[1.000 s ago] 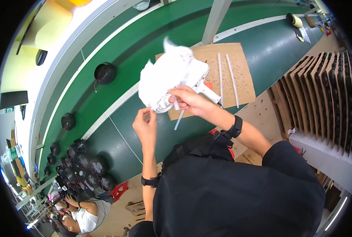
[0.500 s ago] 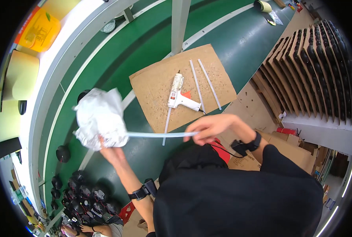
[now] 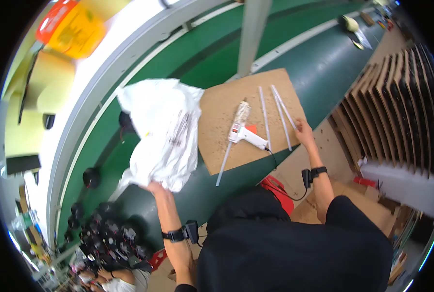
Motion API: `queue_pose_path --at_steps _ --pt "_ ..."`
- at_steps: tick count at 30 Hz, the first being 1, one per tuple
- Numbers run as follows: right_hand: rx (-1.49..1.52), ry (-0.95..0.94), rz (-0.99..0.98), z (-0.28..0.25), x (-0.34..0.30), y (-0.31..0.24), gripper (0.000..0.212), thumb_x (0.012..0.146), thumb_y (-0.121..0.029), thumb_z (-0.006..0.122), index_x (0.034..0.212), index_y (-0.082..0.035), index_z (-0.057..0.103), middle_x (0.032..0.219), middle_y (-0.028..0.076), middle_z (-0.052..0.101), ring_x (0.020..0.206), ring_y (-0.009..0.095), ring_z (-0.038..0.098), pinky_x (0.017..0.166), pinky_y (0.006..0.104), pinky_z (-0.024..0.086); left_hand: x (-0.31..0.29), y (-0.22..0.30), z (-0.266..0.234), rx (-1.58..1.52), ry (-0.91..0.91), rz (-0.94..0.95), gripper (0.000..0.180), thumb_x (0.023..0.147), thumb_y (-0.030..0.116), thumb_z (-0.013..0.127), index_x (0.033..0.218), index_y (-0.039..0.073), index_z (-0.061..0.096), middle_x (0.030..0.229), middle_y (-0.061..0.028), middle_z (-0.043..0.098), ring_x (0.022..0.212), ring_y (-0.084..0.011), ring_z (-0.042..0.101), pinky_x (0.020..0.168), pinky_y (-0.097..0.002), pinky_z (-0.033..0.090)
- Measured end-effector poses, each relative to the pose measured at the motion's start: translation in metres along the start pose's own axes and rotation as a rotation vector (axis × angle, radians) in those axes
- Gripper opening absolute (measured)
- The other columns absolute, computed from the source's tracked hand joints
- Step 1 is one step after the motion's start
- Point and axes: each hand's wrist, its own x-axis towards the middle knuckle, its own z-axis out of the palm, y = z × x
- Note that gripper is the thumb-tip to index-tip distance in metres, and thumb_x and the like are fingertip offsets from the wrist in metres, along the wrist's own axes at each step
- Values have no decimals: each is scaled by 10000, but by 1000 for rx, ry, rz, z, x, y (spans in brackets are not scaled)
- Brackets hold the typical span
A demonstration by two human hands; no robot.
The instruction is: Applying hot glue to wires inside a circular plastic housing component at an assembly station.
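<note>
Closest to me I see my own dark, soft shirt (image 3: 295, 248) and both forearms, each with a black band at the wrist. My left hand (image 3: 154, 189) is closed on the lower edge of a white plastic bag (image 3: 161, 131); the fingers are pinched together on the thin film. The bag is crumpled and a little shiny, with some dark print on one side, and it hangs lifted over the green surface, just left of the board. My right hand (image 3: 304, 132) lies on the right edge of a flat brown cardboard sheet (image 3: 217, 121), with the fingers touching the near end of the thin white sticks (image 3: 275, 112); I cannot tell if they really pinch one.

On the cardboard lies a white glue gun (image 3: 241, 131), on its side, with a black cable (image 3: 280, 180) going down toward me. The sticks are straight, smooth and pale, two or three beside the gun; one more stick (image 3: 225, 164) goes over the near edge of the sheet. The sheet has small dark spots.

Under all this is a smooth green belt (image 3: 202, 63) with a white rail along its far side. To the right stand many brown cardboard pieces (image 3: 397, 92) in a row. Small black round parts (image 3: 105, 228) lie at the lower left.
</note>
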Motion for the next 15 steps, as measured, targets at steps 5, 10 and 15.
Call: queue_pose_path --at_steps 5,10,15 --pt "-23 77 -67 9 -3 14 474 812 -30 634 1283 -28 585 1073 141 614 925 235 624 832 336 523 66 -41 44 119 -105 -74 498 988 282 424 1327 -69 523 1265 -176 619 1122 -293 640 990 -425 536" --pt "50 82 -111 2 -11 28 376 889 -37 595 1264 -22 585 1013 129 608 926 223 608 843 333 510 93 -61 140 -154 -506 -380 479 941 239 395 1287 -53 554 1236 -205 631 1133 -326 637 1003 -443 524" --pt "64 38 -8 -39 -47 23 300 922 -68 571 1216 -27 614 1056 113 633 929 211 604 853 328 494 147 -126 206 -86 -548 -415 345 925 237 505 1146 -8 608 1095 -159 671 992 -310 669 928 -425 525"
